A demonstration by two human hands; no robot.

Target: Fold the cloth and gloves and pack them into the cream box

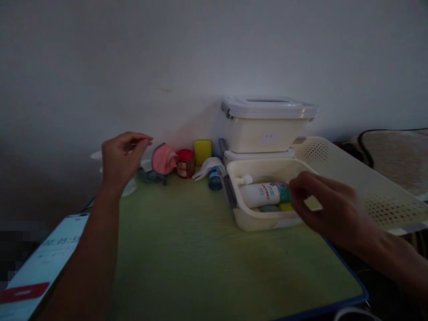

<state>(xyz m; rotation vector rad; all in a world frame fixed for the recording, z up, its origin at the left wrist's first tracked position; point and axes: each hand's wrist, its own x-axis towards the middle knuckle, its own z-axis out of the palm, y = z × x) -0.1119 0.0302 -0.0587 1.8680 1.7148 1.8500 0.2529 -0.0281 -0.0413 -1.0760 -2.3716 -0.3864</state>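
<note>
My left hand [122,160] is raised above the left side of the table, thumb and fingertips pinched together with nothing visible between them. Just to its right is a pink cloth with a dark edging [163,158]. My right hand [329,207] hovers at the right front of an open cream bin [264,221], its fingers curled to the thumb and no object showing in them. Inside that bin lies a white pump bottle with a green label [261,194], on its side. Part of the bottle's right end is hidden behind my right hand.
Along the wall stand a red jar [185,164], a yellow sponge [203,152], a white glove [210,165] and a blue bottle [215,179]. A lidded box [264,131] is stacked behind the bin. A perforated basket [354,178] leans right; a phone [50,254] is at left.
</note>
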